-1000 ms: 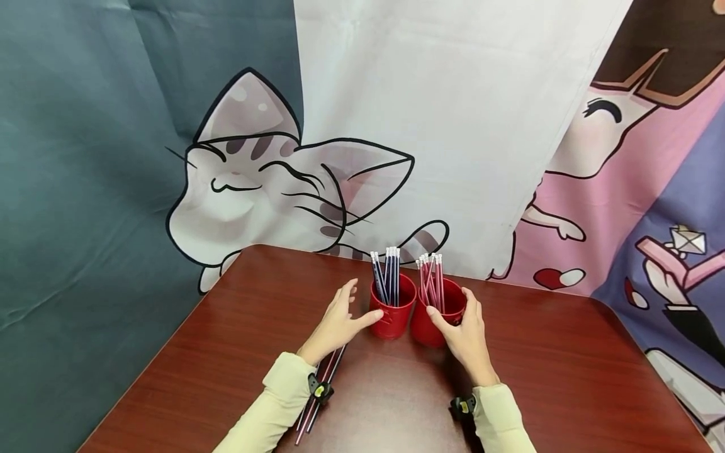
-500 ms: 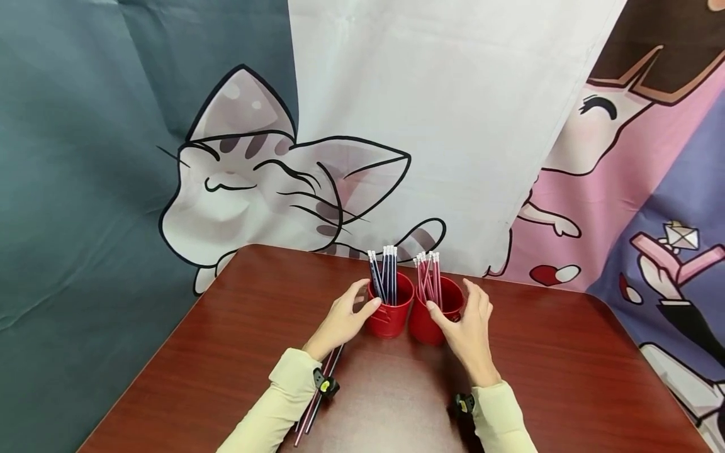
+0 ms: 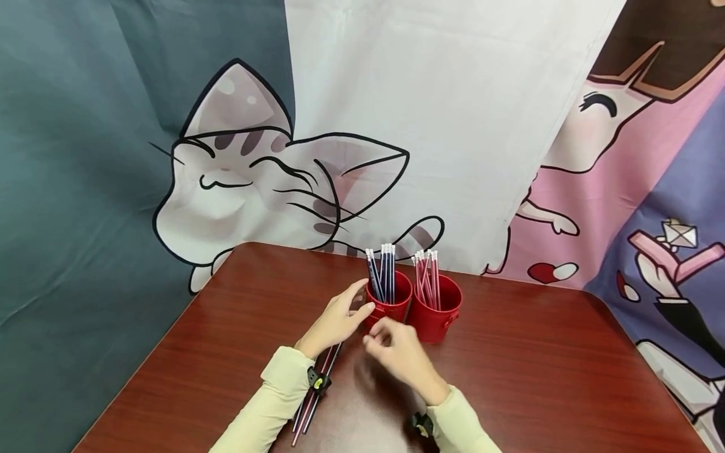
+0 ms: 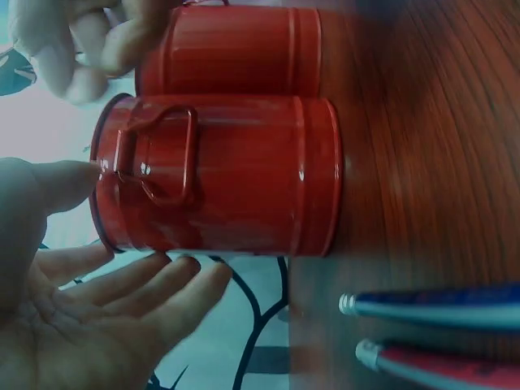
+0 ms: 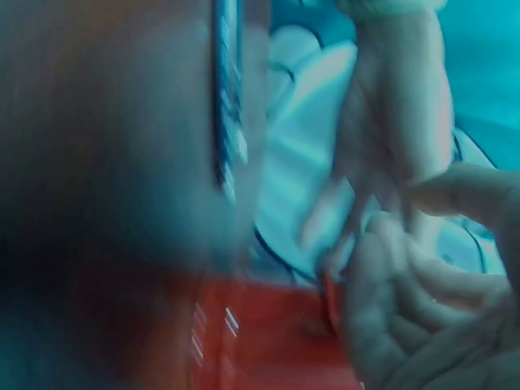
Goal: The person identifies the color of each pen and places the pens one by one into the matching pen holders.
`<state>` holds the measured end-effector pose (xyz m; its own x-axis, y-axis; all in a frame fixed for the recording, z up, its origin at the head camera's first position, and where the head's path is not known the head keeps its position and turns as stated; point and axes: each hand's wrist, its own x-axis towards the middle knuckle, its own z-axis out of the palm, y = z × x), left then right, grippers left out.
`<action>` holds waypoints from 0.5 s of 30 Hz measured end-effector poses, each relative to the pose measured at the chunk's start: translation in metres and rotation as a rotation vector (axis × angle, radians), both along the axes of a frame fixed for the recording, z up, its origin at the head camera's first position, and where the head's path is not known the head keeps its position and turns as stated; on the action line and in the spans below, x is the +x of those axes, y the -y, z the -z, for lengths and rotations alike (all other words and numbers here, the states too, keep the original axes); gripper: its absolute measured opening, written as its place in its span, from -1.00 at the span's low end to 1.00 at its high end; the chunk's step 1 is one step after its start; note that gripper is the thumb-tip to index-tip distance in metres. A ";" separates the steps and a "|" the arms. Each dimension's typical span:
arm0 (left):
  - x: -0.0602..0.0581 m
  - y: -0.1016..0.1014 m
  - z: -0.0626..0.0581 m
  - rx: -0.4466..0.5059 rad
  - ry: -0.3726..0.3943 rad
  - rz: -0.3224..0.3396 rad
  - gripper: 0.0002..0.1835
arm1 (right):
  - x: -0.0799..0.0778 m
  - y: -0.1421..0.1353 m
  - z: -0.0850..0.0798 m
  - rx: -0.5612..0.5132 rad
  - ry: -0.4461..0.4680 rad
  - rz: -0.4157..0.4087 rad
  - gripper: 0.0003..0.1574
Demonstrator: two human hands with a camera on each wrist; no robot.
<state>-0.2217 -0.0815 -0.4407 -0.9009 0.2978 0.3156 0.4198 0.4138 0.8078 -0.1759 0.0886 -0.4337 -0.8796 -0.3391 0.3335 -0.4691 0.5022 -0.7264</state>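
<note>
Two small red buckets stand side by side on the table. Dark blue pencils (image 3: 387,277) with white ends lean in the left bucket (image 3: 392,312); pinkish-red pencils (image 3: 428,280) stand in the right bucket (image 3: 433,326). My left hand (image 3: 334,321) is at the left bucket, its thumb at the rim by the wire handle (image 4: 191,154) and its fingers extended along the side. In front of the buckets my right hand (image 3: 403,355), blurred, has loosely bent fingers and nothing visible in them. Several loose pencils (image 3: 308,412), blue and red, lie partly hidden under my left forearm.
The brown wooden table (image 3: 521,352) has its far edge just behind the buckets. A printed cloth backdrop (image 3: 351,75) with a cartoon cat hangs behind it. A small dark camera sits on each wrist, the left camera (image 3: 319,382) above the loose pencils.
My right hand has left the right bucket's rim and moved left and nearer, in front of the buckets. The left hand has come in closer to the left bucket's rim.
</note>
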 end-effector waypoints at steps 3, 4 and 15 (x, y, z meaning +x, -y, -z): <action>-0.001 0.002 0.000 -0.018 -0.004 0.028 -0.40 | -0.004 0.017 0.013 0.120 0.117 -0.054 -0.92; -0.001 0.002 0.000 -0.020 -0.003 0.034 -0.40 | -0.006 0.023 0.017 0.147 0.141 -0.068 -0.91; 0.000 0.002 0.001 -0.011 -0.009 0.037 -0.40 | -0.005 0.064 0.024 0.362 0.196 0.149 -0.74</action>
